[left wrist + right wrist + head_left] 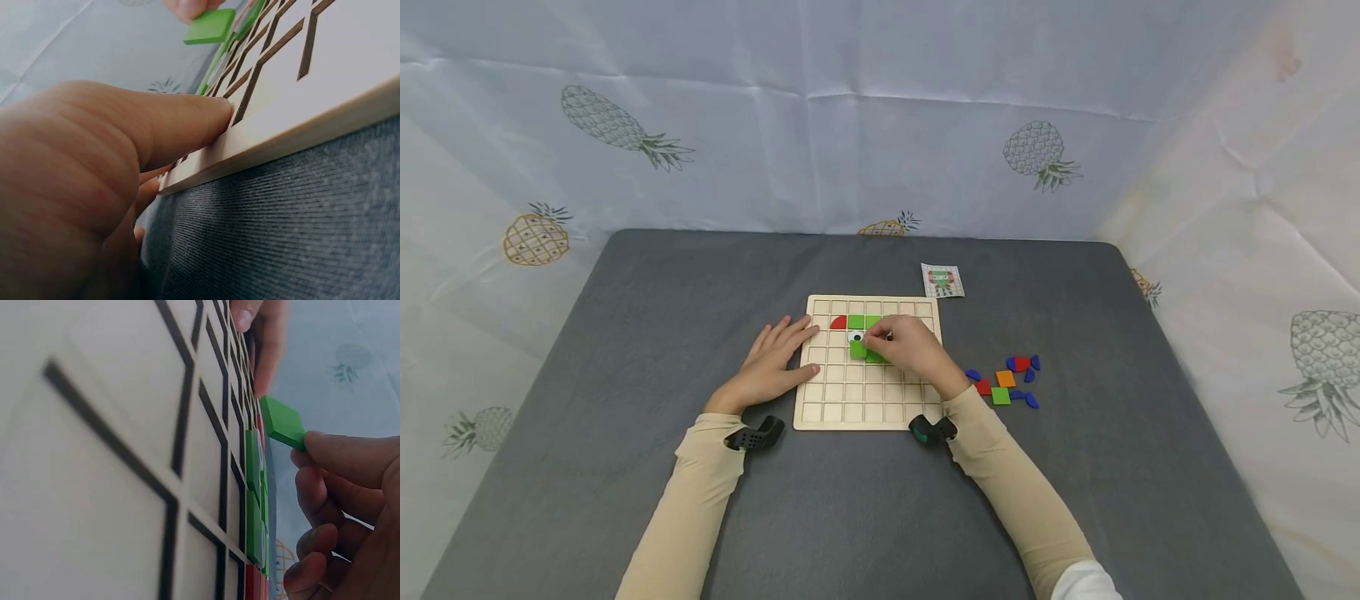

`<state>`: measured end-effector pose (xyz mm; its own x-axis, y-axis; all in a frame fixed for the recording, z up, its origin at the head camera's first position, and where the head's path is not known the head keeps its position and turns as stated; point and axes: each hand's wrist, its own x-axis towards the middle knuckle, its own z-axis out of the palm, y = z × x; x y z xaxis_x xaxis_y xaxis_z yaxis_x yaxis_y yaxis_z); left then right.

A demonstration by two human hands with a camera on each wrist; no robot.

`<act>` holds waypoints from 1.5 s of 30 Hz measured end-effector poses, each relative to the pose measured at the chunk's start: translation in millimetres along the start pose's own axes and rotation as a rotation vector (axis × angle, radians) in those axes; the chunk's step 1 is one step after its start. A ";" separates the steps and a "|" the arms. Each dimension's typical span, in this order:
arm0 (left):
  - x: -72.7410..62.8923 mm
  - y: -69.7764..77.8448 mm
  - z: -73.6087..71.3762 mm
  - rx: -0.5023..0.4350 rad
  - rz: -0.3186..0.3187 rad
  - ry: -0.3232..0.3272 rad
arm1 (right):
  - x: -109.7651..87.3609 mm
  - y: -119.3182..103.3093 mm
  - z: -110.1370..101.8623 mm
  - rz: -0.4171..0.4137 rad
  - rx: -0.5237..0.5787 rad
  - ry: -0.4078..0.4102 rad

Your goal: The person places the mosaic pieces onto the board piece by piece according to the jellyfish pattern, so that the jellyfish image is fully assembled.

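Note:
A wooden grid board point(833, 412) lies flat on the dark table. My right hand point(910, 346) pinches a green square tile point(284, 422) between thumb and finger, raised a little over the board. Fairly straight fingers of my left hand point(767, 367) rest along the board's left edge, with the thumb point(187, 119) on its rim. In the upper rows sit a red quarter-round tile point(838, 323), green square tiles point(856, 322) and an eye tile point(855, 337). My right hand covers part of that row in the head view.
Right of the board lie loose pieces: an orange square point(1005, 379), a green square point(1001, 396), red pieces point(983, 387) and several blue rounded pieces point(1032, 401). A small picture card point(951, 284) lies by the board's far right corner. A pineapple-print cloth point(820, 167) hangs behind the table.

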<state>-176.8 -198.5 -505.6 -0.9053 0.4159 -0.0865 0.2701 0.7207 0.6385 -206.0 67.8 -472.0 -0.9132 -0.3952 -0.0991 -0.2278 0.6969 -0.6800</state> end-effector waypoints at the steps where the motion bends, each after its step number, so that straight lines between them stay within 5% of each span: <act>1: 0.2 0.1 0.2 0.001 -0.003 -0.002 | -0.2 -0.7 1.1 -0.002 -0.007 0.000; 21: -0.7 2.2 -0.6 -0.007 -0.003 -0.005 | -0.7 -0.8 5.7 -0.045 -0.062 -0.048; 33: -1.5 -0.7 0.8 0.001 -0.001 0.008 | -1.9 -4.2 4.4 -0.101 -0.125 -0.197; 45: -0.3 -0.8 -0.3 0.019 -0.001 -0.002 | -14.3 -7.3 -30.8 -0.121 0.029 -0.148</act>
<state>-176.9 -199.4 -505.9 -0.9049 0.4163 -0.0887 0.2752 0.7313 0.6241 -201.7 86.8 -443.2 -0.8197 -0.5601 -0.1194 -0.3213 0.6224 -0.7138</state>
